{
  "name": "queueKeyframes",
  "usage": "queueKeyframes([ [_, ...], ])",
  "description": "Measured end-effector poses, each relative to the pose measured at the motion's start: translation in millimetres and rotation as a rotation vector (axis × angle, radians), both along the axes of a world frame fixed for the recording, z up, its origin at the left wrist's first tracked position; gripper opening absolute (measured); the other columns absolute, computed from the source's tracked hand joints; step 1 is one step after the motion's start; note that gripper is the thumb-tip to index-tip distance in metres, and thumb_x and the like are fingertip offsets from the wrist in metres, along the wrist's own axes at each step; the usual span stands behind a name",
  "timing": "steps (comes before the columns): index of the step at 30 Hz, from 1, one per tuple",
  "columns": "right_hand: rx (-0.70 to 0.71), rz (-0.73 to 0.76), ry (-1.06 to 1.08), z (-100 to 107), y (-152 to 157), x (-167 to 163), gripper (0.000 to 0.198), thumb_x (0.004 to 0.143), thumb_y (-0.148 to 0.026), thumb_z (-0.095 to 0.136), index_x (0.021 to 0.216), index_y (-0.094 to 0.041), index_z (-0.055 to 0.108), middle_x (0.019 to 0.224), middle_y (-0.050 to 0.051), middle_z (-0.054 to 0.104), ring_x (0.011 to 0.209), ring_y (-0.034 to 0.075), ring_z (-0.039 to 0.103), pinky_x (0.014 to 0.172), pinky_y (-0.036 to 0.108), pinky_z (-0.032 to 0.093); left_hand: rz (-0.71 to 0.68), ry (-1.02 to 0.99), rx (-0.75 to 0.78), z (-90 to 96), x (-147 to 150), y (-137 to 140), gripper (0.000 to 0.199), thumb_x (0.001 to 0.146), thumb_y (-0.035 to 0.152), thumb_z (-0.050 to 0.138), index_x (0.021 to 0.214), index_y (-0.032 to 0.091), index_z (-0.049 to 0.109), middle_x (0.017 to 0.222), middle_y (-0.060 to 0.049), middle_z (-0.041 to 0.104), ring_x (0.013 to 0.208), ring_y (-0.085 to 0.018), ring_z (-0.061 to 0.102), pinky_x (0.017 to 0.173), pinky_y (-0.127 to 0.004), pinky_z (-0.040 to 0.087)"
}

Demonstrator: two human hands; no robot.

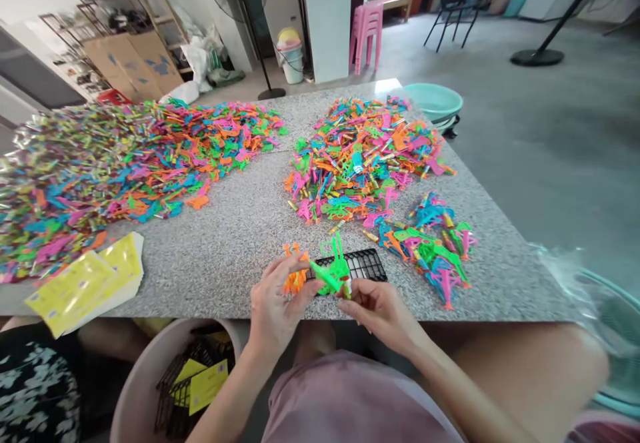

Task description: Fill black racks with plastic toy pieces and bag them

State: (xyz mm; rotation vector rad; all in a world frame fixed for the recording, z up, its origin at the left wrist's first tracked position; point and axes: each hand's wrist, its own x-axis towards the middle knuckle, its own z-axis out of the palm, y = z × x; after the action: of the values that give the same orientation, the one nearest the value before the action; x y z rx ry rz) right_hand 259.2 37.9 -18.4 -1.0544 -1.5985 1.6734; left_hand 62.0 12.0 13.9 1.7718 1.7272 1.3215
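Between thumb and fingers my left hand [280, 293] grips a bright green plastic piece [327, 276], which looks like a toy gun part. My right hand [380, 310] pinches a small yellow-and-white tube [346, 288] with a dark red end, close against the green piece. Under and behind them a black plastic grid rack [369, 265] lies on the granite table. An orange plastic piece [295, 276] is beside my left fingers, and more green plastic [337, 250] stands up behind the held piece. Fingers partly hide where the tube and green piece meet.
Colourful piles of plastic pieces cover the table's left [150, 163] and back right [370, 156], with a smaller heap [430, 243] nearby. Yellow cards [90, 283] overhang the front edge. Below stands a pink bin [135, 390] with black racks. Another person sits at left.
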Motion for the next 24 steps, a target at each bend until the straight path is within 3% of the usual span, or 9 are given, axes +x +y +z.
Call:
queueKeyframes([
  [3, 0.143, -0.040, 0.015, 14, -5, 9, 0.028, 0.088, -0.045, 0.059, 0.079, -0.018, 0.060, 0.065, -0.002, 0.050, 0.060, 0.011, 0.044, 0.055, 0.022, 0.036, -0.041, -0.401, -0.147, 7.0, 28, -2, 0.017, 0.083, 0.033, 0.071, 0.091, 0.019, 0.066, 0.078, -0.001, 0.070, 0.068, -0.014, 0.065, 0.065, -0.024, 0.053],
  [5, 0.164, -0.118, 0.096, 18, -8, 12, 0.027, 0.092, -0.045, 0.054, 0.090, -0.018, 0.061, 0.071, -0.001, 0.055, 0.064, 0.011, 0.048, 0.057, 0.022, 0.039, -0.092, -0.590, -0.205, 7.3, 43, -3, 0.019, 0.083, 0.036, 0.070, 0.086, 0.018, 0.065, 0.073, 0.000, 0.066, 0.063, -0.012, 0.061, 0.061, -0.021, 0.050],
  [7, 0.103, -0.194, 0.177, 18, -10, 13, 0.031, 0.095, -0.047, 0.048, 0.094, -0.018, 0.061, 0.063, -0.002, 0.053, 0.055, 0.010, 0.046, 0.051, 0.022, 0.037, -0.140, -0.652, -0.225, 6.2, 53, -4, 0.022, 0.082, 0.038, 0.071, 0.085, 0.017, 0.065, 0.074, 0.000, 0.064, 0.066, -0.012, 0.059, 0.064, -0.022, 0.050],
  [11, -0.023, -0.272, 0.246, 15, -15, 14, 0.039, 0.094, -0.051, 0.048, 0.077, -0.017, 0.060, 0.049, -0.006, 0.043, 0.042, 0.008, 0.035, 0.042, 0.022, 0.028, -0.196, -0.440, -0.176, 9.0, 58, -2, 0.016, 0.082, 0.033, 0.071, 0.084, 0.018, 0.067, 0.076, -0.001, 0.062, 0.071, -0.014, 0.058, 0.072, -0.025, 0.049],
  [15, 0.017, -0.313, 0.228, 11, -18, 20, 0.041, 0.094, -0.050, 0.049, 0.071, -0.017, 0.057, 0.050, -0.005, 0.043, 0.045, 0.008, 0.038, 0.045, 0.022, 0.028, -0.254, -0.170, -0.092, 17.8, 53, 4, 0.008, 0.082, 0.028, 0.070, 0.080, 0.020, 0.069, 0.079, -0.002, 0.060, 0.075, -0.015, 0.056, 0.070, -0.024, 0.047],
  [20, 0.075, -0.299, 0.201, 8, -19, 24, 0.040, 0.098, -0.047, 0.044, 0.074, -0.018, 0.056, 0.057, -0.004, 0.046, 0.048, 0.008, 0.040, 0.048, 0.022, 0.030, -0.237, -0.262, -0.169, 16.4, 58, 8, 0.015, 0.082, 0.033, 0.069, 0.082, 0.018, 0.068, 0.081, -0.002, 0.058, 0.072, -0.013, 0.058, 0.064, -0.022, 0.049],
  [24, 0.351, -0.319, 0.077, 7, -17, 20, 0.030, 0.100, -0.036, 0.041, 0.081, -0.019, 0.057, 0.072, 0.000, 0.053, 0.065, 0.012, 0.048, 0.060, 0.023, 0.037, -0.046, -0.340, -0.166, -2.6, 70, 5, 0.021, 0.088, 0.039, 0.063, 0.088, 0.018, 0.064, 0.076, -0.001, 0.063, 0.069, -0.014, 0.061, 0.063, -0.023, 0.051],
])
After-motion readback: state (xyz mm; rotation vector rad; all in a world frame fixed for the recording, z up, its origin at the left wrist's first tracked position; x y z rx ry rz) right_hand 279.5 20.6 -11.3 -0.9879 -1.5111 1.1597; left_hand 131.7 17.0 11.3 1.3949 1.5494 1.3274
